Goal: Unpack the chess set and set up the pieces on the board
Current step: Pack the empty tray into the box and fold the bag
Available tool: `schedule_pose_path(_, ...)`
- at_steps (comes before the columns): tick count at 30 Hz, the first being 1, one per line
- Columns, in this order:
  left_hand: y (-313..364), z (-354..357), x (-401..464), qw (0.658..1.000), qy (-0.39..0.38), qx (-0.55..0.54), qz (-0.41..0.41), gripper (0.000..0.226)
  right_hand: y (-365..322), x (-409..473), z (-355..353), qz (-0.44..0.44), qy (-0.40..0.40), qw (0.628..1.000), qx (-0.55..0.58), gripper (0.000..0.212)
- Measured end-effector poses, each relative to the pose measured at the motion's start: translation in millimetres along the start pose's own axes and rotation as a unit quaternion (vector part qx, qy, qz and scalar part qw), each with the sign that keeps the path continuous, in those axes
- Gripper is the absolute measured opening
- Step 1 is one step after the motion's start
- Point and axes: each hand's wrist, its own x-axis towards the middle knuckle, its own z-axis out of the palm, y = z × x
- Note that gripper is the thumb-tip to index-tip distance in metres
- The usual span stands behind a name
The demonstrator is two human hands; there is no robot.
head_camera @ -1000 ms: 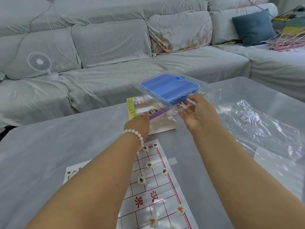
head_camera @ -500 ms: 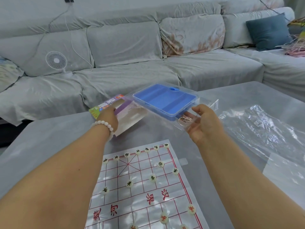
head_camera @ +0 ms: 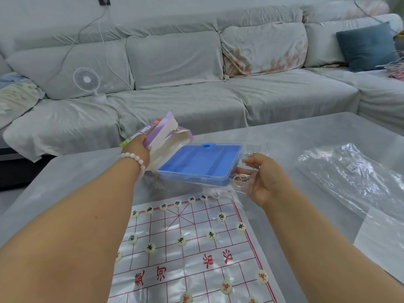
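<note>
A white sheet board (head_camera: 196,259) with a red grid lies on the grey table (head_camera: 306,136), with several small round white pieces (head_camera: 181,241) standing on its lines. Above the board's far edge my right hand (head_camera: 265,178) grips the right end of a clear plastic case with a blue tray (head_camera: 201,161), which holds no visible pieces. My left hand (head_camera: 138,150), a bead bracelet at its wrist, holds up the purple and white cardboard packaging (head_camera: 162,132), tilted beside the case.
A crumpled clear plastic bag (head_camera: 354,180) lies on the table to the right. Behind the table runs a grey sofa (head_camera: 196,95) with a small white fan (head_camera: 87,80), a corded cable and a blue cushion (head_camera: 369,45).
My left hand lifted the cardboard packaging off the table and tilted it upright. My right hand brought the blue case lower and nearer, over the board's far edge. The view shifted right.
</note>
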Motion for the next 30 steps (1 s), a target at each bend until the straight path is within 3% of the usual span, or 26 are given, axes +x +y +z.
schedule_pose_path(6,2.6,-1.0,-5.6,1.000,-0.019,0.025,0.002,0.036,1.6,1.1,4.8,0.002,-0.003,1.000,-0.012,0.008)
schedule_pose_path(13,-13.7,-3.7,-9.8,0.997,-0.058,-0.034,0.035,0.037,-1.0,1.6,2.5,-0.017,0.009,1.000,-0.013,0.006)
schedule_pose_path(18,-8.9,-2.4,-13.7,0.994,-0.048,0.017,0.095,0.065,3.6,2.4,-2.1,-0.020,0.008,1.000,0.008,0.006)
schedule_pose_path(22,-19.3,2.1,-12.9,0.987,-0.106,0.046,0.112,0.059,3.5,3.1,-3.7,-0.021,0.005,1.000,0.008,0.012)
schedule_pose_path(27,-19.2,0.9,-15.7,0.987,-0.092,0.058,0.118,0.035,-3.3,5.5,-11.4,-0.030,0.016,0.999,0.011,0.023)
schedule_pose_path(30,-18.6,-4.4,-18.1,0.987,-0.107,0.049,0.106,0.037,-4.2,6.4,-14.8,-0.028,0.015,0.999,0.012,0.026)
